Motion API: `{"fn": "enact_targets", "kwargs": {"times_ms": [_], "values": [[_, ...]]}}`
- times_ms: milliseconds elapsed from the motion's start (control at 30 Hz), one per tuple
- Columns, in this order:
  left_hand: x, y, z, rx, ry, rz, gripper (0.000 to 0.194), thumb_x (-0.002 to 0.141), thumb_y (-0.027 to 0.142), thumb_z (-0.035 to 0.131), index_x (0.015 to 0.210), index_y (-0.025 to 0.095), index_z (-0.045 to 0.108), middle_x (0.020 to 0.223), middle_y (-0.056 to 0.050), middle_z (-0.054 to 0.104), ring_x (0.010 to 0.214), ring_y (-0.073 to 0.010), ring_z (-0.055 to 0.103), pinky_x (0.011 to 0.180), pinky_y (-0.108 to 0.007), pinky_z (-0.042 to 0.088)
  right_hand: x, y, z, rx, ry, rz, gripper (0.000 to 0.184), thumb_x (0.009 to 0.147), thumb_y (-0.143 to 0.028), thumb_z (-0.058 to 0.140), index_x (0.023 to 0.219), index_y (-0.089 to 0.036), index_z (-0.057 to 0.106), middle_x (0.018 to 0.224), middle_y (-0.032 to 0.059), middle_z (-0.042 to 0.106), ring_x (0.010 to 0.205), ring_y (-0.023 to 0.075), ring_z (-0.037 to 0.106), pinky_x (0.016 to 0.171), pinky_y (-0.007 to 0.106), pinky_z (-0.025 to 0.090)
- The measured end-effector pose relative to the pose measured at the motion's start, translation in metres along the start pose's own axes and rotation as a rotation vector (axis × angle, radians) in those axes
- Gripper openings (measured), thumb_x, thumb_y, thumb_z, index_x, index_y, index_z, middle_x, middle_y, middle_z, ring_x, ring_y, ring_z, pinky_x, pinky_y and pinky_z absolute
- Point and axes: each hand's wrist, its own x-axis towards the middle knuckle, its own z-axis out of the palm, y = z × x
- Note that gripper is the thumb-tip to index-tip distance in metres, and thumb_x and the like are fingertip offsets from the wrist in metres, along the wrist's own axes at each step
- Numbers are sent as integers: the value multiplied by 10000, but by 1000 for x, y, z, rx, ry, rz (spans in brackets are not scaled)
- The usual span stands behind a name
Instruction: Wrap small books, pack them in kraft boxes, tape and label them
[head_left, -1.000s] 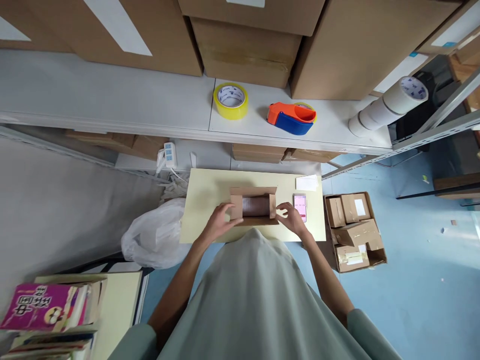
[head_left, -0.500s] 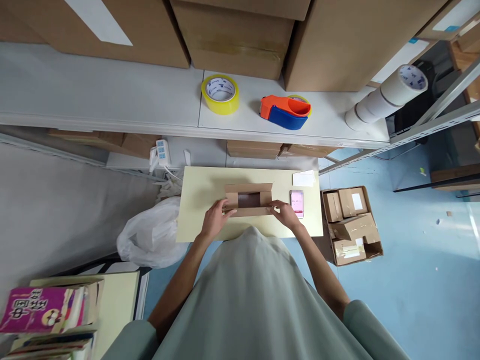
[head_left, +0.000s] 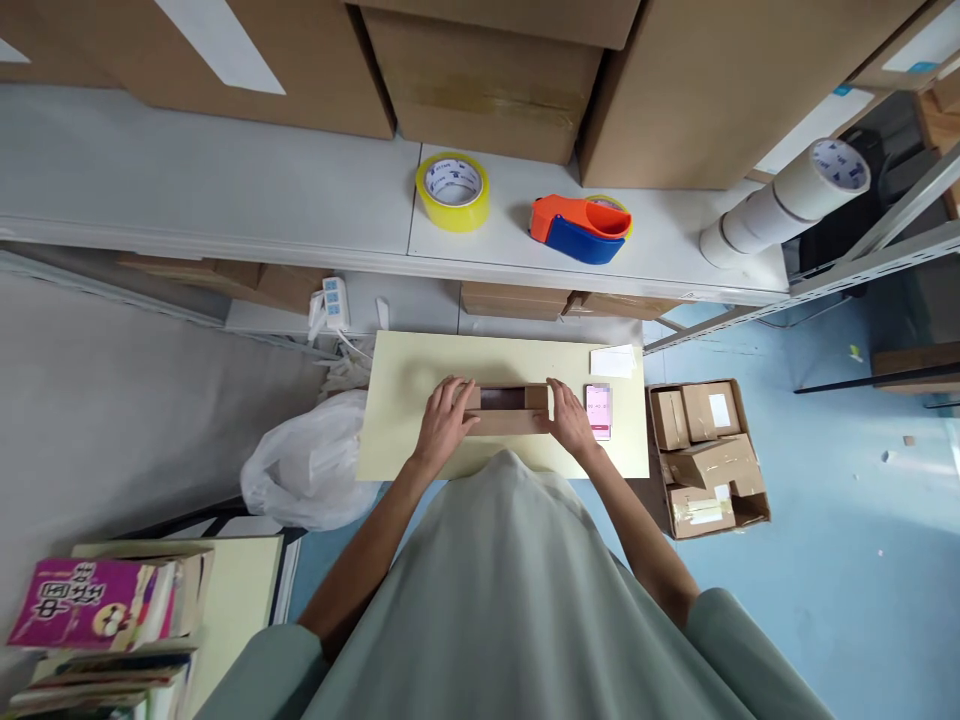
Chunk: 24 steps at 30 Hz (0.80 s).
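A small brown cardboard box lies on a pale yellow table in front of me. Its flaps are folded nearly closed, leaving a dark slot in the middle. My left hand wraps over the box's left end, fingers curled on the flap. At the right end my right hand does the same. A pink-screened phone rests on the table just right of my right hand.
On the white shelf beyond sit a yellow tape roll, an orange and blue tape dispenser, stacked white tape rolls and large cartons. An open carton of small parcels stands on the floor right; a white bag left.
The box's flaps, wide open a second ago, have been folded inward. Both hands moved from the box's sides up onto its ends.
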Motion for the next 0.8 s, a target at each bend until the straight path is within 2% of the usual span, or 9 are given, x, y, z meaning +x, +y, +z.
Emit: {"fn": "enact_targets", "kwargs": {"times_ms": [67, 100, 167, 267, 367, 467, 567, 700, 800], "values": [[-12, 0, 6, -17, -13, -21, 396, 1033, 249, 634, 1425, 268, 685, 1524, -152, 650, 1563, -364, 478, 1317, -564, 376, -7, -2, 1, -46, -11, -23, 494, 1046, -227, 618, 1534, -200, 552, 1630, 183, 540, 1455, 349, 561, 1181, 539, 522], [-17, -1, 10, -34, -18, -32, 346, 1059, 252, 578, 1375, 278, 717, 1510, -136, 668, 1542, -347, 506, 1309, -556, 393, -10, -3, 3, -66, -19, -29, 380, 1073, -247, 593, 1450, -211, 620, 1619, 174, 556, 1423, 348, 581, 1152, 535, 537], [-24, 0, 15, -67, -20, -52, 350, 1086, 262, 504, 1343, 292, 740, 1527, -111, 672, 1514, -320, 540, 1296, -538, 422, -15, -6, 5, -92, -22, -31, 283, 1111, -263, 541, 1352, -235, 687, 1588, 156, 591, 1390, 342, 599, 1121, 523, 545], [-24, 1, 18, -80, -2, -81, 355, 1093, 298, 498, 1337, 310, 755, 1527, -91, 682, 1500, -306, 555, 1286, -522, 437, -18, -11, 8, -106, 7, -28, 294, 1133, -247, 501, 1333, -259, 718, 1511, 133, 652, 1385, 332, 591, 1137, 501, 514], [-16, 3, 15, -56, 14, -95, 313, 1086, 310, 535, 1264, 305, 793, 1465, -99, 724, 1453, -325, 593, 1275, -544, 429, -16, -17, 11, -128, 9, -41, 342, 1139, -197, 457, 1320, -254, 742, 1434, 119, 702, 1307, 324, 618, 1126, 486, 494], [-11, 3, 16, -32, -10, -88, 303, 1067, 238, 547, 1192, 305, 815, 1394, -101, 757, 1376, -321, 641, 1239, -542, 457, -11, -20, 15, -144, -33, -43, 413, 1094, -82, 445, 1287, -243, 773, 1364, 113, 737, 1200, 314, 644, 1078, 470, 500], [-11, 3, 18, -28, -29, -97, 331, 1043, 166, 544, 1167, 308, 816, 1369, -98, 761, 1332, -304, 657, 1195, -510, 496, -8, -20, 19, -155, -62, -24, 450, 1047, -18, 465, 1254, -239, 798, 1338, 107, 753, 1188, 318, 640, 1043, 463, 508], [-8, 5, 20, -33, -19, -110, 318, 1048, 175, 535, 1130, 299, 815, 1345, -92, 759, 1307, -303, 652, 1182, -491, 504, -3, -20, 20, -105, -32, 34, 366, 1078, -93, 507, 1167, -250, 826, 1309, 99, 763, 1193, 312, 639, 1029, 456, 523], [-4, 6, 22, -83, 35, -143, 251, 1064, 256, 571, 1064, 301, 818, 1277, -91, 760, 1273, -314, 643, 1181, -495, 508, 1, -20, 20, 34, 55, 168, 240, 1084, -231, 596, 1067, -262, 833, 1248, 109, 753, 1202, 305, 637, 994, 434, 563]]}}
